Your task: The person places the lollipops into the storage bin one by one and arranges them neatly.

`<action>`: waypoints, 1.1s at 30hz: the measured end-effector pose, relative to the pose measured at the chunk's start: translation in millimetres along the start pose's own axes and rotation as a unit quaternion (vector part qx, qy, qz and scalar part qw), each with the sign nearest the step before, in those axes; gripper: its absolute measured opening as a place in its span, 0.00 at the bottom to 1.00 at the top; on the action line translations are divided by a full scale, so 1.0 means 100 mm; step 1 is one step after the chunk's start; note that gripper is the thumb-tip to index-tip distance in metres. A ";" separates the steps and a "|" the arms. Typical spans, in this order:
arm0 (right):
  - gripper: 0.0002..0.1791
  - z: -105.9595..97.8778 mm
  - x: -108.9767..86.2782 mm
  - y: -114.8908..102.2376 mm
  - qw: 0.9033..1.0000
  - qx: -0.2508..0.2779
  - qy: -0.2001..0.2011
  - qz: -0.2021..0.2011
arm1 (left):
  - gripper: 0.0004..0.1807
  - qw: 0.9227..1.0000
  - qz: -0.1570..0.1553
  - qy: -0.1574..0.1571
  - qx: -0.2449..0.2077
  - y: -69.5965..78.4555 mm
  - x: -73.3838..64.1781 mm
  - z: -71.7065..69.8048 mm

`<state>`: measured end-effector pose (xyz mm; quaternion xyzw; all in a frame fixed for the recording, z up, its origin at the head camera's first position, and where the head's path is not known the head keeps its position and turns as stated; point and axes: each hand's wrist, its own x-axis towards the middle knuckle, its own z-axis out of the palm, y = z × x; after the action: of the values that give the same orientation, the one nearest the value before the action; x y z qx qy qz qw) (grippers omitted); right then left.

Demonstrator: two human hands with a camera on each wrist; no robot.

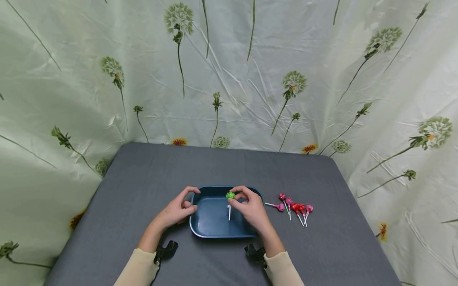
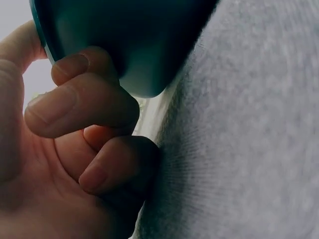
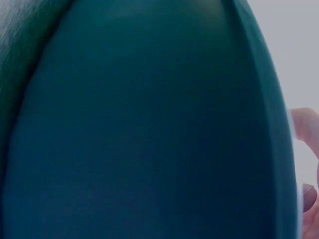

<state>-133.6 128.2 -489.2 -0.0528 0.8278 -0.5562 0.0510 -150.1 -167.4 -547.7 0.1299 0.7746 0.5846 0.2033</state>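
A blue rectangular tray [image 1: 211,222] lies on the grey surface in the head view. At its left end my left hand [image 1: 175,209] grips the rim, forefinger and thumb on the edge. In the left wrist view the other fingers [image 2: 84,107] curl beside the tray's outer wall [image 2: 144,64]. Over the tray's inside, my right hand [image 1: 251,208] pinches a lollipop by its green wrapped head [image 1: 230,195], its white stick [image 1: 229,213] pointing down. Whether the stick touches the tray floor, I cannot tell. The tray's side [image 3: 149,129] hides most of the right wrist view.
Right of the tray lie several lollipops with red and pink heads [image 1: 295,207], close together on the grey table [image 1: 171,167]. A flowered curtain [image 1: 243,91] hangs behind the table and along its sides. Each wrist wears a black strap mount [image 1: 167,250].
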 end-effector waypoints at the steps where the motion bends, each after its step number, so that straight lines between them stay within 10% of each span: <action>1: 0.14 0.02 0.01 0.00 1.000 -0.001 -0.003 -0.001 | 0.27 1.000 -0.004 0.002 -0.002 0.01 0.00 0.01; 33: 0.13 0.53 0.13 -0.06 0.996 -0.045 -0.068 0.041 | 0.28 0.999 -0.009 -0.017 -0.044 -0.01 0.03 0.06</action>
<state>-139.0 75.7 -504.3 -0.0586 0.8480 -0.5110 0.1279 -149.6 -161.7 -550.7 0.1239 0.7456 0.6138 0.2277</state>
